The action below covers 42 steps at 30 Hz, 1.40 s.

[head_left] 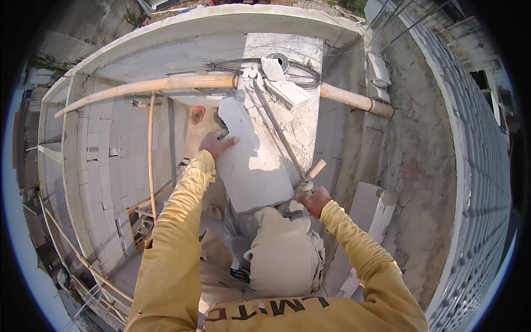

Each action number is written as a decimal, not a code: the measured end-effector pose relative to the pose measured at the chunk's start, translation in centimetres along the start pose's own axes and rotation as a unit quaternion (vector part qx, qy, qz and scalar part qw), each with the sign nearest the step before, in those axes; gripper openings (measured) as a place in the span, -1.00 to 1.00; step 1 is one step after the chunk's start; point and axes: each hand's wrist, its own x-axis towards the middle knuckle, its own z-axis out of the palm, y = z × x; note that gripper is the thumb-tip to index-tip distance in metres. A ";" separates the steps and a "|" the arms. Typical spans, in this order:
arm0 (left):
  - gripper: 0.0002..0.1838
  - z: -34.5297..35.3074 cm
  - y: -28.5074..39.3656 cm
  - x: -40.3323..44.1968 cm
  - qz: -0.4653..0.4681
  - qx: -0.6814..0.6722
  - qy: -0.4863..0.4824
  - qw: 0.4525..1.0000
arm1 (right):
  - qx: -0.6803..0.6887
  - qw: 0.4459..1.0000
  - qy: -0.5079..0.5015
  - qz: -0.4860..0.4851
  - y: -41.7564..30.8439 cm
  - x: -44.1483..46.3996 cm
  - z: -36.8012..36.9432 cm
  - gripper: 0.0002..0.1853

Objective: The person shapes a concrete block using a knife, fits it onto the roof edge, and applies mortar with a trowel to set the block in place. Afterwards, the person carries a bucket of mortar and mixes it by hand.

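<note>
A large pale block [251, 160], broken at its far left corner, lies in front of me on a board [304, 47]. My left hand [217, 145] grips its left edge, thumb on the upper face and fingers curled over the side. My right hand [314, 201] is closed around the handle end of a saw [279, 130]. The long, narrow blade points away from me along the block's right side; its teeth cannot be made out. A short wooden piece [316, 169] sticks out beside the handle.
Broken block pieces [287, 93], a dark wire coil [310, 74] and a round grey ring [278, 61] lie on the board's far part. A bamboo pole [166, 84] runs crosswise. Block walls [99, 166] drop away at left; another pale block [365, 213] is at right.
</note>
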 end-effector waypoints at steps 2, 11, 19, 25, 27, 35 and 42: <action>-0.16 0.2 0.4 -1.1 -0.010 0.003 -0.010 1.000 | -0.125 0.973 -0.139 0.137 2.0 -0.3 0.2 -0.55; -0.16 0.0 0.7 -0.9 -0.024 -0.020 0.006 0.999 | 0.082 0.996 -0.026 -0.009 -3.2 0.4 -0.5 -0.63; -0.15 0.1 0.7 -1.0 -0.040 -0.006 -0.008 0.999 | -0.048 0.978 -0.168 0.117 -5.8 1.0 -2.5 -0.44; -0.17 0.4 -0.9 0.0 -0.025 0.038 0.020 0.999 | 0.004 0.996 0.038 -0.083 -6.9 4.0 0.3 -0.36; -0.17 0.4 -0.2 -0.3 -0.021 0.026 0.009 0.999 | -0.070 0.997 0.000 -0.046 -5.6 4.7 0.0 -0.21; -0.16 0.4 -1.0 0.0 -0.027 -0.020 -0.005 0.999 | 0.042 0.998 -0.030 -0.039 -12.9 3.9 -1.4 -0.21; -0.14 0.2 0.3 -0.9 -0.031 -0.006 0.004 1.000 | -0.138 0.981 -0.114 0.076 -1.8 7.0 1.3 -0.12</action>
